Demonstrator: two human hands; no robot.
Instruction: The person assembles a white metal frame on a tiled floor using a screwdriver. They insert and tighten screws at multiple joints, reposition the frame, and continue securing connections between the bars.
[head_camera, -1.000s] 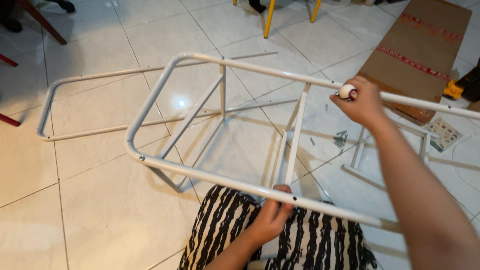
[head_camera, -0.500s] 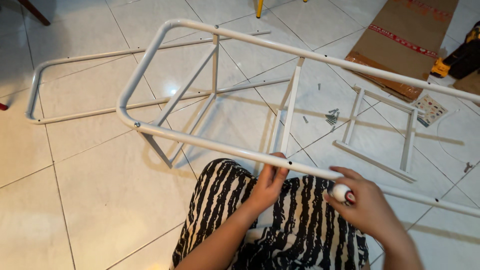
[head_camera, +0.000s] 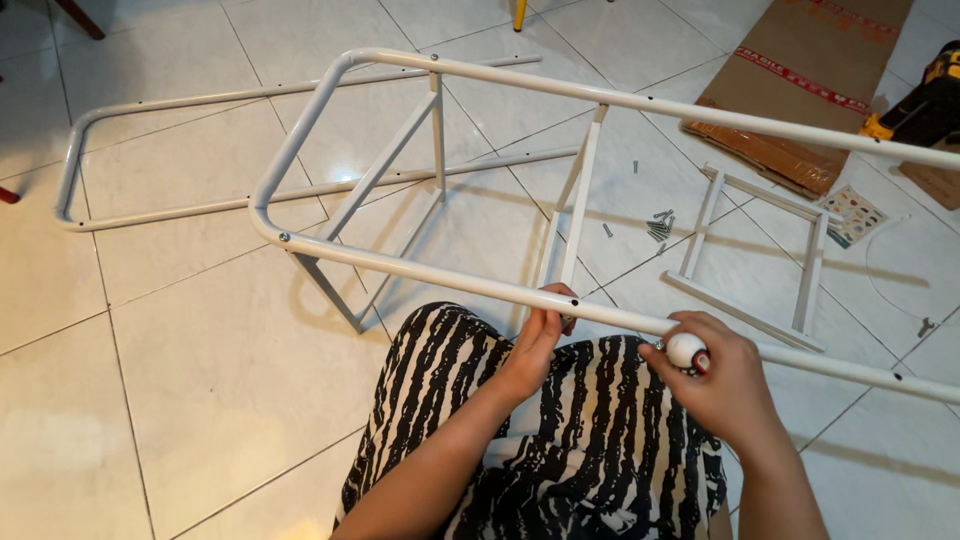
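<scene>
The left hand (head_camera: 535, 345) is gripping the near bar of the big white metal tube frame (head_camera: 400, 262) above the black-and-white striped lap, keeping it steady. The right hand (head_camera: 715, 375) is closing around a small white round-handled tool (head_camera: 686, 350), maybe a screwdriver, pressing it against that bar. Loose grey screws (head_camera: 658, 226) are lying on the tile floor (head_camera: 200, 380) beyond the frame.

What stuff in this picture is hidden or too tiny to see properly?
- Tool under the right hand: head view shows only a white rounded handle end; the fingers cover its tip.
- White tube frame: its long rails are cut off at the right edge.
- Yellow-and-black power tool: mostly cut off by the right edge.
- Loose screws on the tiled floor: too small to count.
- Left hand: its fingertips curl behind the rail.
</scene>
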